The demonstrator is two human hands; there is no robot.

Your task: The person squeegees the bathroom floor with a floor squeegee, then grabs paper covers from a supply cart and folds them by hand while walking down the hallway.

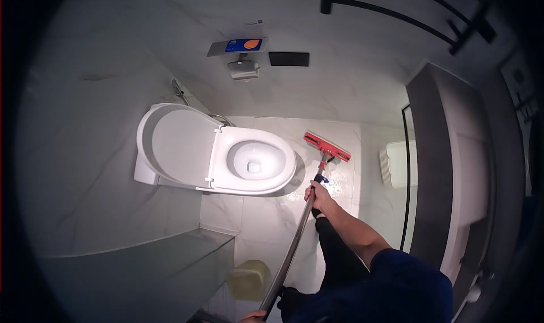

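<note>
A mop (327, 146) with a wide red head and a long metal pole rests its head on the wet, shiny floor tiles, right of the toilet. My right hand (321, 197) is closed around the pole near its upper part in the view, just below a small blue piece. At the bottom edge, my left hand (253, 317) grips the pole's other end and is partly cut off. The white toilet (286, 178) stands with its lid and seat ring visible, the lid raised.
A yellowish bin (248, 280) stands beside the pole, near a glass panel (141, 272). A dark-framed cabinet (433, 164) runs along the right, with a white basin-like container (396, 163) near it. A paper holder (243, 69) and black rack (391, 14) are wall-mounted.
</note>
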